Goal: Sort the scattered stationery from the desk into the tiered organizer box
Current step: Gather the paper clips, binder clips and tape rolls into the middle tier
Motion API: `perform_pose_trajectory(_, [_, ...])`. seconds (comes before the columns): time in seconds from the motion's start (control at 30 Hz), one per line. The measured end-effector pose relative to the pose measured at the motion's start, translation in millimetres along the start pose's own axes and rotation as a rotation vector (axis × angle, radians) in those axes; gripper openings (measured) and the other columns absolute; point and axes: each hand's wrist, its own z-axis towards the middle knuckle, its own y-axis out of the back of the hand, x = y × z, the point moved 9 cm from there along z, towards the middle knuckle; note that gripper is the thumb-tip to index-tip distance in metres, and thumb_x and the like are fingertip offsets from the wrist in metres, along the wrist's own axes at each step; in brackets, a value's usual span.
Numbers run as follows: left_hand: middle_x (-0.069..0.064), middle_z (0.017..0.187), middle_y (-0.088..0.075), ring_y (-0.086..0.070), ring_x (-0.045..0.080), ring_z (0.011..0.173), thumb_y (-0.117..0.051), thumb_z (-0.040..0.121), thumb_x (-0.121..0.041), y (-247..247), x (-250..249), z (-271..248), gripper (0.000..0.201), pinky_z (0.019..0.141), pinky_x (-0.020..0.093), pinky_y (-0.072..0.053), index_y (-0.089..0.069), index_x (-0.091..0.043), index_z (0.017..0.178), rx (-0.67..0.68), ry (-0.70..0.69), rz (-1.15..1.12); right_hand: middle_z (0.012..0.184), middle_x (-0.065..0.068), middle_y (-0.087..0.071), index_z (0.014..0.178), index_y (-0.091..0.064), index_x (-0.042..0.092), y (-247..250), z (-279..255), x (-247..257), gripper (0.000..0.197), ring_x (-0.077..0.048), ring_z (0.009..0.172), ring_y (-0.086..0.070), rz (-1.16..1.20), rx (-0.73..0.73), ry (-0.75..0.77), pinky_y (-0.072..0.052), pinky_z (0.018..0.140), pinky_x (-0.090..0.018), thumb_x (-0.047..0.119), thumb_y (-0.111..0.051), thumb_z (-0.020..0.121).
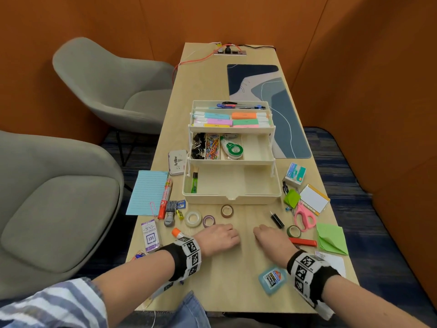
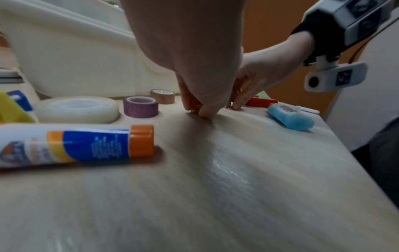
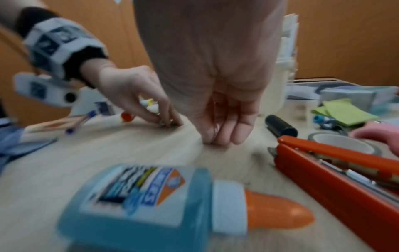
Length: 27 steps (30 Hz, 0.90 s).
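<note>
- Currently your left hand (image 1: 218,236), at lower centre, bunches its fingertips (image 2: 205,111) on the desk (image 1: 227,275), seemingly pinching something tiny.
- Right hand (image 1: 272,237) mirrors it, fingertips (image 3: 218,136) gathered downward; whether it holds anything, I cannot tell.
- Organizer box (image 1: 233,194) stands open just above, ready to receive.

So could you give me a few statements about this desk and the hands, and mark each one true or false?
1. The organizer stands open with its tiers spread. True.
2. The scissors lie in the bottom tier. False: they lie on the desk, right of the organizer.
3. Paper clips sit in a middle-tier compartment. True.
4. The right hand holds the blue glue bottle. False: the bottle lies on the desk beside that wrist.
5. The purple tape is stacked on the clear tape. False: they lie side by side.
</note>
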Motion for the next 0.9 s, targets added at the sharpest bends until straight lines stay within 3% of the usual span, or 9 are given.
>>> perform_pose_trajectory(0.13, [-0.005,0.066,-0.056,-0.054,0.012,0.059,-0.034,0.068,-0.007,-3.4,0.5,5.2,0.030,0.041,0.022,-0.041,-0.061,-0.019,0.069,0.003,0.059,0.021,0.122,-0.015,-0.052,0.119,-0.046,0.002,-2.6,-0.5,11.5,0.030,-0.033,0.113,-0.054,-0.122,0.026,-0.040,-0.044,0.089,-0.040,-0.005,-0.032,0.093])
perform_pose_trajectory(0.3, [-0.007,0.066,-0.058,-0.055,0.009,0.057,-0.045,0.065,-0.012,-0.5,3.6,10.3,0.021,0.039,0.020,-0.038,-0.063,-0.021,0.069,0.095,0.116,0.034,0.125,-0.020,-0.052,0.120,-0.046,0.001,-9.2,5.0,2.1,0.030,-0.036,0.117,-0.051,-0.040,0.168,-0.112,-0.042,0.093,-0.040,-0.003,-0.035,0.093])
perform_pose_trajectory(0.43, [-0.005,0.061,-0.056,-0.055,0.011,0.052,-0.034,0.065,-0.008,-2.7,7.9,17.1,0.030,0.037,0.021,-0.038,-0.063,-0.019,0.064,0.092,0.206,0.020,0.125,-0.021,-0.051,0.118,-0.048,0.003,-13.2,6.8,-7.9,0.026,-0.036,0.116,-0.051,0.034,0.239,-0.121,-0.043,0.092,-0.038,0.007,-0.041,0.093])
perform_pose_trajectory(0.5, [-0.001,0.065,-0.058,-0.058,0.014,0.056,-0.046,0.066,-0.006,6.8,5.4,19.0,0.019,0.041,0.022,-0.042,-0.062,-0.016,0.069,0.073,0.219,0.002,0.124,-0.020,-0.053,0.114,-0.050,0.004,-14.3,7.5,-11.9,0.023,-0.035,0.114,-0.053,0.086,0.246,-0.133,-0.044,0.089,-0.036,0.010,-0.043,0.093])
perform_pose_trajectory(0.57, [0.009,0.088,-0.061,-0.062,0.023,0.080,-0.054,0.073,0.004,11.0,8.9,17.2,0.023,0.060,0.030,-0.051,-0.060,-0.007,0.092,0.073,0.264,-0.092,0.121,-0.018,-0.056,0.098,-0.052,0.010,-12.1,6.7,-17.9,0.010,-0.032,0.111,-0.055,0.166,0.236,-0.153,-0.042,0.081,-0.032,0.011,-0.044,0.091])
perform_pose_trajectory(0.63, [0.018,0.114,-0.051,-0.051,0.031,0.106,-0.044,0.085,0.010,-0.2,25.0,10.7,0.032,0.082,0.041,-0.047,-0.047,0.000,0.116,0.154,0.377,-0.180,0.110,-0.016,-0.060,0.074,-0.040,0.018,-7.1,7.2,-30.4,0.019,-0.027,0.100,-0.057,0.287,0.178,-0.191,-0.037,0.072,-0.027,0.010,-0.044,0.091])
perform_pose_trajectory(0.67, [0.018,0.120,-0.047,-0.047,0.032,0.111,-0.042,0.088,0.009,-2.9,31.8,7.7,0.033,0.086,0.042,-0.044,-0.043,-0.001,0.119,0.169,0.419,-0.224,0.103,-0.014,-0.061,0.068,-0.036,0.020,-3.8,7.1,-37.6,0.025,-0.024,0.091,-0.056,0.355,0.139,-0.210,-0.037,0.070,-0.025,0.010,-0.044,0.090])
perform_pose_trajectory(0.8, [0.018,0.124,-0.044,-0.046,0.033,0.112,-0.041,0.090,0.006,-4.3,41.1,2.2,0.030,0.084,0.044,-0.044,-0.042,-0.004,0.118,0.160,0.480,-0.247,0.081,-0.003,-0.062,0.069,-0.046,0.020,11.5,-0.2,-51.3,0.020,-0.014,0.062,-0.056,0.575,0.016,-0.238,-0.041,0.052,-0.018,0.010,-0.050,0.086])
perform_pose_trajectory(0.9, [0.018,0.122,-0.046,-0.047,0.033,0.110,-0.041,0.091,0.005,-3.0,39.5,4.4,0.029,0.082,0.042,-0.044,-0.041,-0.004,0.118,0.161,0.458,-0.211,0.076,-0.002,-0.060,0.072,-0.049,0.017,13.7,-2.7,-46.8,0.015,-0.010,0.051,-0.055,0.650,0.013,-0.229,-0.044,0.047,-0.017,0.011,-0.052,0.085])
